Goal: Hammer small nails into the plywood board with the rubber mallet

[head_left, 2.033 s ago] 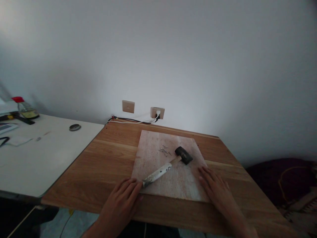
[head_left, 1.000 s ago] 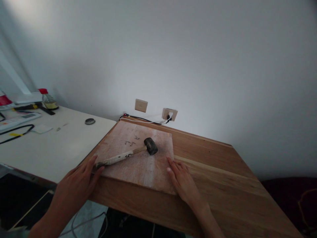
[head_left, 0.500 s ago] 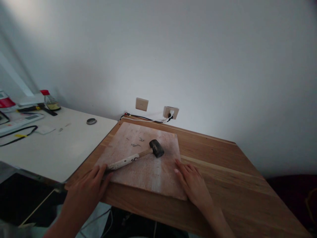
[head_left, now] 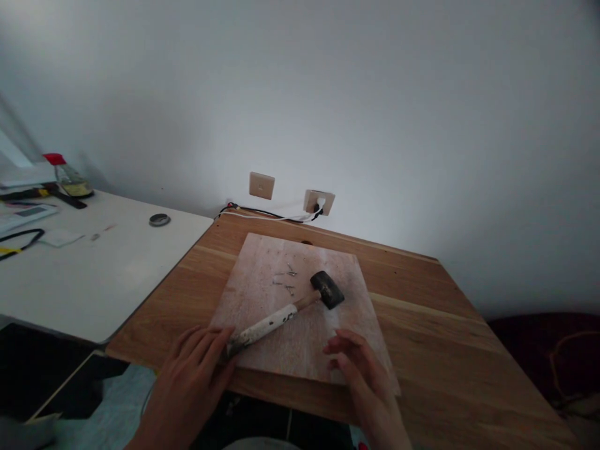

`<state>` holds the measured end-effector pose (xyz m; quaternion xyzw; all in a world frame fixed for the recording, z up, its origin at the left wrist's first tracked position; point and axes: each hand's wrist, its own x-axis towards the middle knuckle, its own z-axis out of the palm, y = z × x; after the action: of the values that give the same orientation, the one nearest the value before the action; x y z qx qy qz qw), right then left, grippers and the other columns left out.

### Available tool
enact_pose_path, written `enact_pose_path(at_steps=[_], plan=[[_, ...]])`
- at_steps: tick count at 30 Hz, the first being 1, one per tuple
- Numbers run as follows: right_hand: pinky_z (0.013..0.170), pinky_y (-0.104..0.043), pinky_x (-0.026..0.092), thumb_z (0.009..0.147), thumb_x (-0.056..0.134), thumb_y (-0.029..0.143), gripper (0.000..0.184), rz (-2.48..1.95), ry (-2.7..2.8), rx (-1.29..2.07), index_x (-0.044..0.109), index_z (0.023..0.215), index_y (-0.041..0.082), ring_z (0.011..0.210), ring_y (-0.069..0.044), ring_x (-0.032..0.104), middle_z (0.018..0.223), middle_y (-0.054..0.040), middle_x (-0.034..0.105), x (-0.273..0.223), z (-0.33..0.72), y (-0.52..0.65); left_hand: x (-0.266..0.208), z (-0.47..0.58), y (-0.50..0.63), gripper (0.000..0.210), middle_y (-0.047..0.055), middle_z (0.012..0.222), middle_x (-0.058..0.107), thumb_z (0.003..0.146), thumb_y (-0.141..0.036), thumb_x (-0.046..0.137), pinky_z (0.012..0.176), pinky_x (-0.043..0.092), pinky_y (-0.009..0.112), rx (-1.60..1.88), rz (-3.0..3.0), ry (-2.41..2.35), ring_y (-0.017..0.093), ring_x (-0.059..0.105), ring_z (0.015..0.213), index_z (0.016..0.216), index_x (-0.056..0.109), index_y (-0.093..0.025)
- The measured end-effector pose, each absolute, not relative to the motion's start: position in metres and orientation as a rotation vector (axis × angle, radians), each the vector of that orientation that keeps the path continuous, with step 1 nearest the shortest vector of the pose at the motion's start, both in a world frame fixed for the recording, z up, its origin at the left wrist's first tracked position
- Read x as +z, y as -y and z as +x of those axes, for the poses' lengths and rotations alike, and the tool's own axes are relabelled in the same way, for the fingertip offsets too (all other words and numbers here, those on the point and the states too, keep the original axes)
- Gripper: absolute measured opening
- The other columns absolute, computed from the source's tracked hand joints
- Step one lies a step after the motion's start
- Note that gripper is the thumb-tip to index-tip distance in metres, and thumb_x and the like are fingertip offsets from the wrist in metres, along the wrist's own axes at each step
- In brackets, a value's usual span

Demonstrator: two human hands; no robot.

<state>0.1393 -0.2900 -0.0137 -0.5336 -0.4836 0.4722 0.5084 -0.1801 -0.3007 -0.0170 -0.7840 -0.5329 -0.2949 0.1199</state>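
Observation:
A rubber mallet (head_left: 269,322) with a black head and a worn white-painted wooden handle lies slantwise on a square pale wooden board (head_left: 262,257). Several small nails (head_left: 290,272) are scattered on the board left of the mallet head. My left hand (head_left: 194,369) is at the board's near left corner, its fingers stretched out beside the handle's end and not wrapped round it. Over the near right part of the board is my right hand (head_left: 360,369), with fingers loosely bent, apart, and nothing in them.
The board rests on a brown wooden table (head_left: 431,325) against the wall. To the left, a white table (head_left: 112,262) bears a tape roll (head_left: 160,219), a red-capped bottle (head_left: 70,178), a hammer-like tool (head_left: 65,198) and a cable. Cords run to a wall socket (head_left: 319,202).
The board has shifted right across the table, carrying the mallet and nails. My right hand has come off its right edge and now sits over it. My left hand has moved right alongside.

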Motion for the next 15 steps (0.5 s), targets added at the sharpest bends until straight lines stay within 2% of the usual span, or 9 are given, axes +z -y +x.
enact_pose_path(at_steps=[4,8,12,15], plan=[[0.069,-0.03,0.057,0.081,0.085,0.05,0.053,-1.063,0.648,1.599,0.069,0.125,0.024,0.074,-0.017,0.068,0.086,-0.0016,0.071,-0.006,0.089,0.293,-0.02,-0.182,0.301,0.027,0.007,0.11,0.075,0.101,-0.031,0.055,0.095,0.053,0.042,-0.913,-2.299,1.642,0.026,0.069,0.101,0.125,0.064,-0.021],[0.057,-0.023,0.05,0.061,0.099,0.04,0.067,-1.039,0.313,1.734,0.07,0.119,0.02,0.063,-0.012,0.061,0.075,0.0013,0.069,0.0,0.069,0.282,-0.022,-0.181,0.304,0.023,0.007,0.107,0.075,0.101,-0.027,0.057,0.097,0.054,0.042,-1.022,-2.303,1.605,0.025,0.069,0.102,0.121,0.065,-0.021],[0.055,-0.019,0.044,0.059,0.099,0.036,0.063,-0.973,0.243,1.776,0.071,0.113,0.019,0.057,-0.008,0.055,0.071,0.0026,0.068,0.007,0.065,0.272,-0.015,-0.174,0.31,0.023,0.006,0.106,0.075,0.099,-0.02,0.061,0.103,0.052,0.042,-1.143,-2.337,1.526,0.022,0.069,0.102,0.122,0.064,-0.019],[0.05,-0.017,0.039,0.06,0.099,0.035,0.055,-0.928,0.225,1.786,0.073,0.107,0.02,0.053,-0.007,0.05,0.064,0.0064,0.062,0.01,0.063,0.267,-0.001,-0.165,0.314,0.025,0.005,0.103,0.075,0.097,-0.014,0.064,0.106,0.051,0.039,-1.229,-2.392,1.42,0.019,0.07,0.099,0.122,0.065,-0.017]])
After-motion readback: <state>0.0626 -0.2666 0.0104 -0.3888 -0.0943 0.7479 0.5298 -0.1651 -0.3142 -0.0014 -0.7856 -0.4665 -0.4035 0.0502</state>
